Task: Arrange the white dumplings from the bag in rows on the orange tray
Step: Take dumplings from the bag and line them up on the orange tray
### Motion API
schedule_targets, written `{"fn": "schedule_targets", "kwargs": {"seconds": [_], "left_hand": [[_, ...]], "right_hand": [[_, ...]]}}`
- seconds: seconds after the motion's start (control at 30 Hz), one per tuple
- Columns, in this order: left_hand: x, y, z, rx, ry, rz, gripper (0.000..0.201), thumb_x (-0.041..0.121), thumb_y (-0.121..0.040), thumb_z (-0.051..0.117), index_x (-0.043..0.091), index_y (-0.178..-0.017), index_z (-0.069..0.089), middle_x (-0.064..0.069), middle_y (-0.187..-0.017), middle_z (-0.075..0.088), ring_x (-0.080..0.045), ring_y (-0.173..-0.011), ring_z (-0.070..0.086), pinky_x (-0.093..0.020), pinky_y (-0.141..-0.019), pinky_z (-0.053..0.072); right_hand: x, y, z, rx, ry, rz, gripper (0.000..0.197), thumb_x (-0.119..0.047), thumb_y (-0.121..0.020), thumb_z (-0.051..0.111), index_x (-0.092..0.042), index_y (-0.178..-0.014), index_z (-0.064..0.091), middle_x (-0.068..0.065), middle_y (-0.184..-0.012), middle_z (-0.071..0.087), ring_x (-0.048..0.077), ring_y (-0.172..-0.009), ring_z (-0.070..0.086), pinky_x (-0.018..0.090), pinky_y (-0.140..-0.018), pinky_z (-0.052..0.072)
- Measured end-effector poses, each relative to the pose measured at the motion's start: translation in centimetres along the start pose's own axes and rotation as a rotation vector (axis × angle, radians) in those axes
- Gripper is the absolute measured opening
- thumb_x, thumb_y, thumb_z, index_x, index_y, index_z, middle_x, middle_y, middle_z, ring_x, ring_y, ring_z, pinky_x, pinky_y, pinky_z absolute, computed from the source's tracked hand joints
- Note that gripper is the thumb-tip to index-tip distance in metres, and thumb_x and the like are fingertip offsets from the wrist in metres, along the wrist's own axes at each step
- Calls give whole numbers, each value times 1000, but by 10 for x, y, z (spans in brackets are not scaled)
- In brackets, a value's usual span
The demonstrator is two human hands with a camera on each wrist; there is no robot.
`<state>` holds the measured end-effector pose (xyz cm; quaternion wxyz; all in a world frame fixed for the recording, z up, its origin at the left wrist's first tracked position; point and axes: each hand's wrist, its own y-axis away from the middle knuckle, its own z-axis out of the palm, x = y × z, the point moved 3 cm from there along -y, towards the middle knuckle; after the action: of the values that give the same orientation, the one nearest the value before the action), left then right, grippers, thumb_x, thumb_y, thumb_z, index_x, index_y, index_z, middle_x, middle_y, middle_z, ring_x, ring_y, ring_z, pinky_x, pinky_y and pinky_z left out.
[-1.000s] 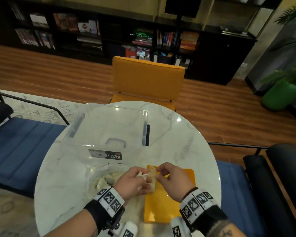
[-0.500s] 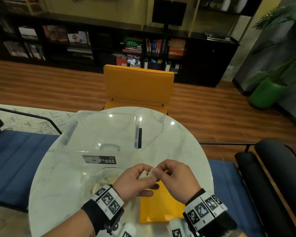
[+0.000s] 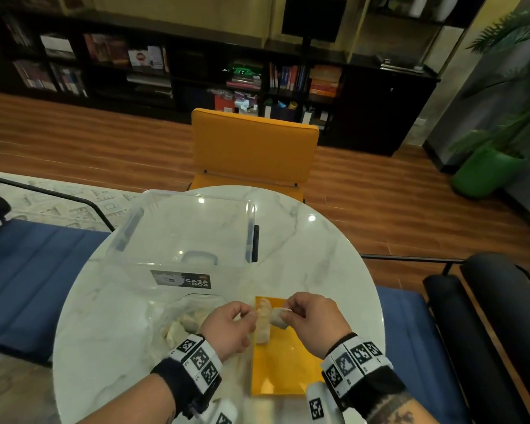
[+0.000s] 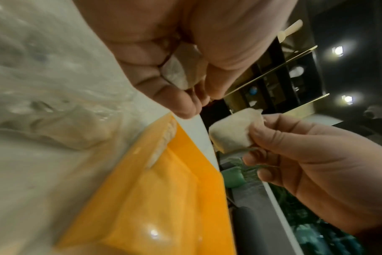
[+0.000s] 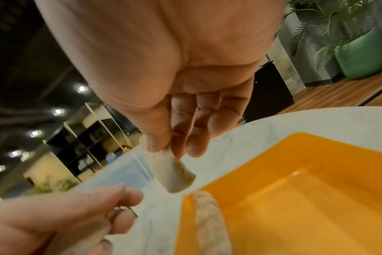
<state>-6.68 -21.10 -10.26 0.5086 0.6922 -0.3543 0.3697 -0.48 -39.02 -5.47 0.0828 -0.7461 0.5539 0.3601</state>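
The orange tray (image 3: 288, 365) lies on the table in front of me, with a short row of white dumplings (image 3: 263, 324) along its left edge. My right hand (image 3: 283, 313) pinches one dumpling (image 3: 278, 319) by its edge above the tray's far end; the right wrist view shows this dumpling (image 5: 175, 177) hanging from thumb and fingertip. My left hand (image 3: 246, 316) hovers just left of the tray, fingers curled round another dumpling (image 4: 183, 72). The clear plastic bag (image 3: 181, 319) with several dumplings inside sits to the left of the tray, partly hidden by my left wrist.
A clear lidded storage box (image 3: 184, 237) stands behind the bag on the round marble table (image 3: 318, 255). An orange chair (image 3: 254, 145) faces me across it. Blue benches flank the table, and a green plant pot (image 3: 484, 172) stands at the right.
My hands were joined on stuck dumplings over the tray. They have pulled apart, and each now holds one dumpling. The row on the tray is uncovered.
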Motion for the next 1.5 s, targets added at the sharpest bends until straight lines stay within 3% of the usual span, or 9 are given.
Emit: {"fn": "schedule_targets", "kwargs": {"seconds": [0.13,0.3,0.4,0.47,0.7,1.1,1.23,1.37,1.5], "left_hand": [[-32,-9,-1,20,-253,-85,9,35,-83,61,27,-81,64,-4,-73,69,-21,-59,64,-39,-63,59],[-37,-10,12,-9,-584,-24,20,47,-78,67,36,-94,61,5,-102,67,-13,-89,62,-23,-75,48],[-38,-12,15,-34,-631,-11,30,42,-79,67,32,-106,64,5,-108,65,-13,-94,61,-22,-77,47],[-38,-12,15,-35,-644,14,24,40,-80,67,33,-102,64,6,-102,63,-11,-90,57,-21,-77,46],[-40,-16,14,-46,-639,26,20,42,-78,69,34,-95,63,11,-93,57,-10,-89,54,-21,-78,45],[-38,-12,7,-43,-507,33,42,45,-74,72,39,-113,57,11,-103,64,-7,-93,60,-20,-81,48],[-23,-4,6,-121,-306,47,58,32,-72,69,36,-126,47,6,-99,66,-7,-84,64,-25,-78,55],[-8,0,9,-162,-146,74,81,6,-78,64,31,-146,27,2,-95,68,-8,-68,67,-21,-61,54],[3,5,14,-179,-133,137,92,2,-79,62,32,-151,16,-2,-79,68,-11,-64,66,-20,-61,54]], "right_hand": [[26,-13,42,-210,196,121,6,-31,-91,61,-28,-88,65,-9,-83,65,11,-72,60,24,-61,50],[32,-27,75,-339,357,112,6,-29,-86,68,-32,-85,62,-3,-99,69,19,-91,65,32,-78,55],[33,-44,80,-322,322,138,6,-28,-86,70,-28,-92,67,-2,-103,69,19,-94,65,31,-81,55],[33,-55,80,-297,296,164,12,-27,-86,71,-25,-97,71,-1,-104,70,18,-95,65,31,-82,55],[33,-77,80,-237,278,222,9,-20,-84,69,-25,-91,71,1,-99,71,20,-91,66,31,-82,56],[30,-73,68,-151,278,188,6,-23,-83,66,-28,-85,62,-3,-90,67,18,-81,64,30,-72,56],[10,-59,48,-96,104,57,10,-38,-87,67,-30,-83,63,-9,-86,67,8,-79,62,20,-69,49],[-19,-27,35,-186,-161,-67,22,-49,-86,68,-28,-82,68,-7,-81,70,0,-68,59,15,-64,44],[-21,-13,32,-145,-23,-146,14,-44,-82,71,-32,-78,64,-11,-85,63,-1,-67,53,13,-62,38]]}}
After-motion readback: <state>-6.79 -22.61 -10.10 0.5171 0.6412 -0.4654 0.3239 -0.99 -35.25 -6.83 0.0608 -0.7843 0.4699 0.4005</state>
